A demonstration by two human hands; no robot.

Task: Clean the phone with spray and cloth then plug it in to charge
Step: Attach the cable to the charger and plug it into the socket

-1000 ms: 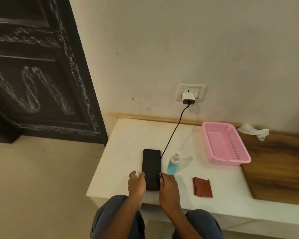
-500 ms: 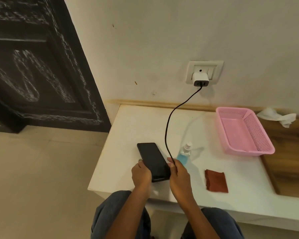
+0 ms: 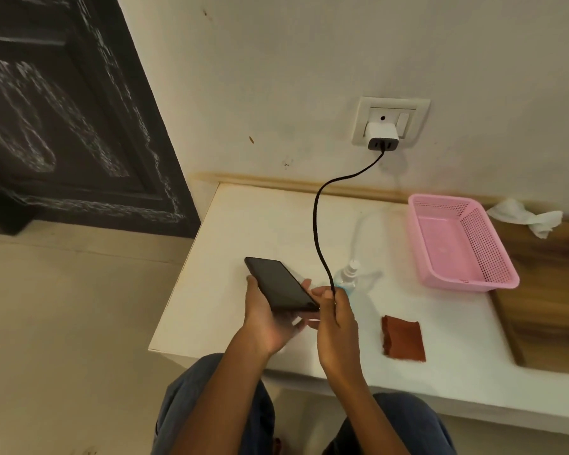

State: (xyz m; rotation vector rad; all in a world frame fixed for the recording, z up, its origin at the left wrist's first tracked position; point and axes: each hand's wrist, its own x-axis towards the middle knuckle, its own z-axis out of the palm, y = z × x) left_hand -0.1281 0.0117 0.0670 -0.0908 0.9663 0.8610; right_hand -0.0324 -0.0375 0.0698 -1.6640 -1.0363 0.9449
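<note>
The left hand (image 3: 270, 320) holds the phone (image 3: 281, 285) from below, above the near left part of the white table (image 3: 243, 231). Its fingers are curled round the edges of the phone, and the dark screen faces up and is tilted. The right hand (image 3: 334, 310) pinches the end of the black cable (image 3: 317, 221) just at the lower right corner of the phone. I cannot tell if the plug is already inside the phone, because the fingers hide it. The cable goes up in a curve to the white charger (image 3: 382, 136), which sits in the wall socket (image 3: 391, 121).

Just behind the right hand stands the small spray bottle (image 3: 348, 277) with blue liquid, partly hidden by the hand. The reddish-brown cloth (image 3: 403, 338) lies flat on the table to the right of the hands, apart from them. Further right and back is a pink basket (image 3: 486, 267), and near the wall beside it lies a crumpled white tissue (image 3: 526, 218) on a wooden surface (image 3: 552, 307).
</note>
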